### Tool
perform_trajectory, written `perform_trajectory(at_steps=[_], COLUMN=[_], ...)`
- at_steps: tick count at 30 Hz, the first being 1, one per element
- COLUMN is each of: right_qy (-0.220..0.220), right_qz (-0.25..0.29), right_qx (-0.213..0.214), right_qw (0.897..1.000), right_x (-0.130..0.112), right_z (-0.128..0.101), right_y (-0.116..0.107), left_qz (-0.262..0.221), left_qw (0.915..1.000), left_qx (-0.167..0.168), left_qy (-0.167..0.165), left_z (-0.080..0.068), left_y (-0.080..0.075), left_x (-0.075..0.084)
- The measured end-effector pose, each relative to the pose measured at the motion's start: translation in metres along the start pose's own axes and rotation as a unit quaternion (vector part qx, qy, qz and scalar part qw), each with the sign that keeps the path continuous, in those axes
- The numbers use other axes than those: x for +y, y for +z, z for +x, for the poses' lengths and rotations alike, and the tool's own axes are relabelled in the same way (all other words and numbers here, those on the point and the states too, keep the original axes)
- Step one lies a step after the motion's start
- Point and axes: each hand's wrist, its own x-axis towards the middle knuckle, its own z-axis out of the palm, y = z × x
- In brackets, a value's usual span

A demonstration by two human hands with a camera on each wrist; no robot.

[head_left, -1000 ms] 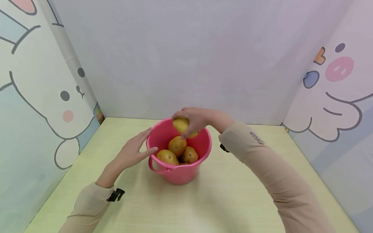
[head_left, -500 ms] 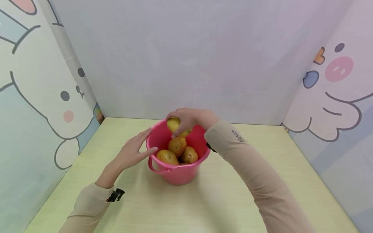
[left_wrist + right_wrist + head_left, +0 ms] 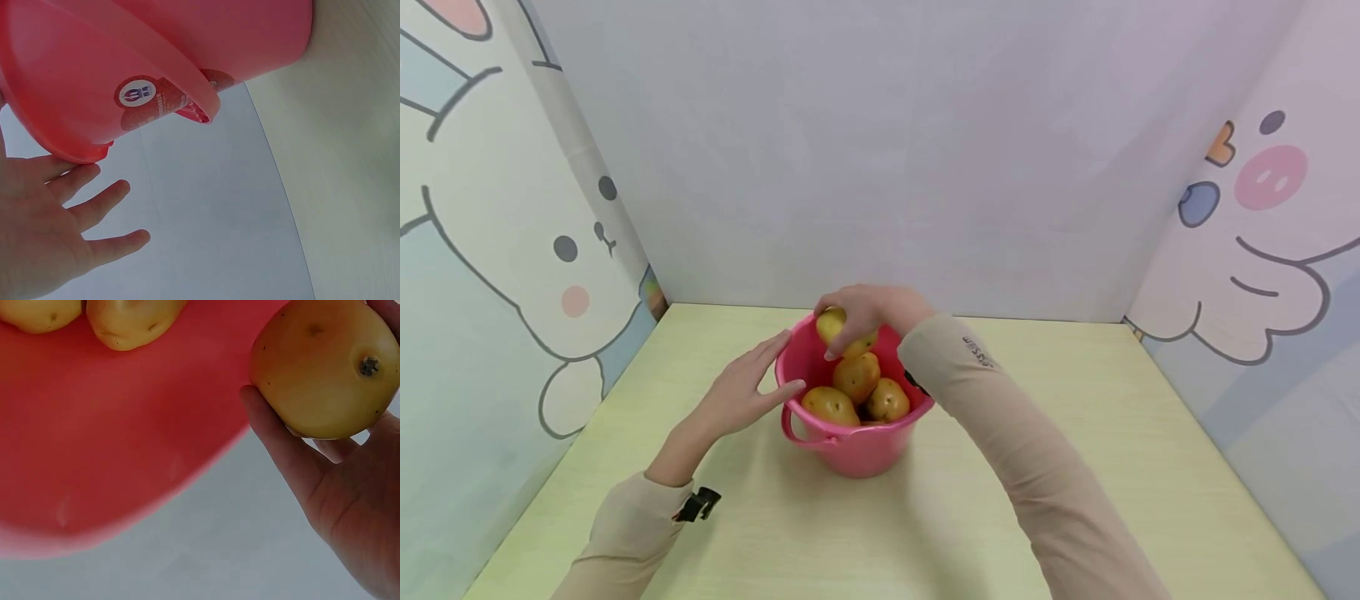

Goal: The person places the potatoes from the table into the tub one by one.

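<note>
A pink bucket [image 3: 865, 454] stands upright on the table, with several yellow-brown potatoes [image 3: 857, 377] lying inside. My left hand [image 3: 747, 392] rests against the bucket's left rim, thumb at the near edge and fingers spread; the left wrist view shows these fingers [image 3: 103, 206] mostly straight beside the rim. Between the thumb and fingers of my right hand [image 3: 872, 307] is a yellow potato [image 3: 833, 327], held above the others within the bucket's mouth at the far left. Seen from the right wrist, this potato [image 3: 325, 369] has a dark eye in its skin.
The bucket's pink handle [image 3: 801, 437] hangs down at its front left. The pale yellow table [image 3: 1037, 467] ends at a grey-white back wall [image 3: 880, 167]. Side walls carry cartoon prints, a rabbit [image 3: 512, 275] on the left and a pig-nosed figure [image 3: 1270, 242] on the right.
My right hand has moved left and slightly down with the potato, from the back right of the bucket's mouth to its far left. The left hand and bucket stay put.
</note>
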Motion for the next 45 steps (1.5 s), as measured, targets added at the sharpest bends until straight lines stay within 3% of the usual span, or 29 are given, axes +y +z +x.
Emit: perform_trajectory(at_steps=[7,21,32,45], right_qy=[0.011,-0.038,-0.124,-0.178], right_qz=[-0.006,-0.023,-0.091,-0.115], right_qx=[0.005,0.069,0.14,0.207], right_qw=[1.0,0.997,0.978,0.955], right_x=[0.003,0.016,0.038,0.064], right_z=[0.003,-0.005,-0.023,-0.041], right_y=[0.004,-0.002,-0.005,0.014], left_qz=[0.0,-0.001,-0.002,-0.002], left_qw=[1.0,1.0,0.9999,0.9998], left_qx=[0.0,-0.001,0.003,0.006], left_qy=[0.007,0.007,0.012,0.017], left_z=[0.0,0.0,0.0,0.0], left_y=[-0.001,-0.001,-0.001,-0.001], left_x=[0.001,0.0,0.0,0.0])
